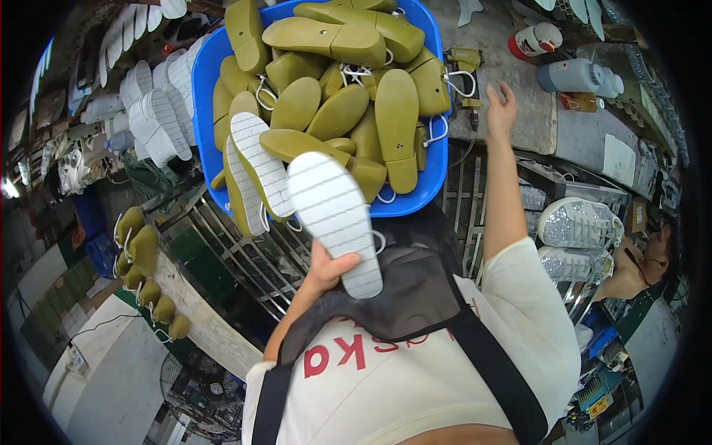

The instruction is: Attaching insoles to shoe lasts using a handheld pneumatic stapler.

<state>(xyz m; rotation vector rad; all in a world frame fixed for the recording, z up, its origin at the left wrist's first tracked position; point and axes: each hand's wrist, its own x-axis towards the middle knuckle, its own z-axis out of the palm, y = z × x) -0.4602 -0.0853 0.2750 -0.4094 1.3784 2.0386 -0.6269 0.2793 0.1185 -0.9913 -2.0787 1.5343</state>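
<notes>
My left hand (326, 265) grips the heel end of a shoe last with a white, line-marked insole (330, 200) on its sole, thumb across the insole. A white cord loop shows at the last's side. In front of it stands a blue tub (199, 96) heaped with olive-green shoe lasts (322, 41), several with white cord loops. Two more lasts with white insoles (259, 159) lean at the tub's near left rim. My right hand (502, 111) is stretched forward, empty, its fingers apart, over the worktable right of the tub. Nearest to it is an olive-coloured hand tool (465, 63) with a hose.
Stacked white insoles (159, 122) lie left of the tub. Several lasts (144, 252) line a ledge at the left, with a fan (204, 389) below. Bottles (571, 76) stand at the far right. Glittery white shoes (578, 222) sit on a rack beside another person (630, 274). Metal bars run under the tub.
</notes>
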